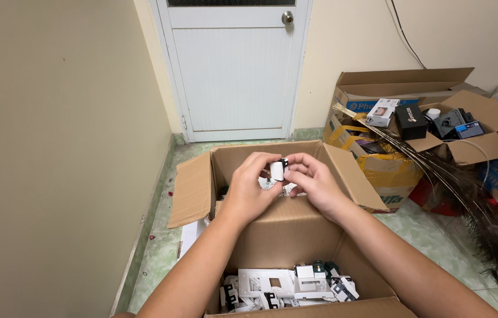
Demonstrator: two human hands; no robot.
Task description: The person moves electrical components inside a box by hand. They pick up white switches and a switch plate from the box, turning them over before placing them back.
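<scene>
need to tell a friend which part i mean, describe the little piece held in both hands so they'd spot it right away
Start at the open cardboard box on the floor before the white door. Above it, the left hand and right hand meet, pinching a small white part with a black tip. Unlike the white and black parts lying in the box, it is lifted clear.

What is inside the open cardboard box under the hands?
Inside the cardboard box lie white plastic parts with some black pieces. Both forearms and an inner cardboard flap cover the middle, so what lies there cannot be seen.
</scene>
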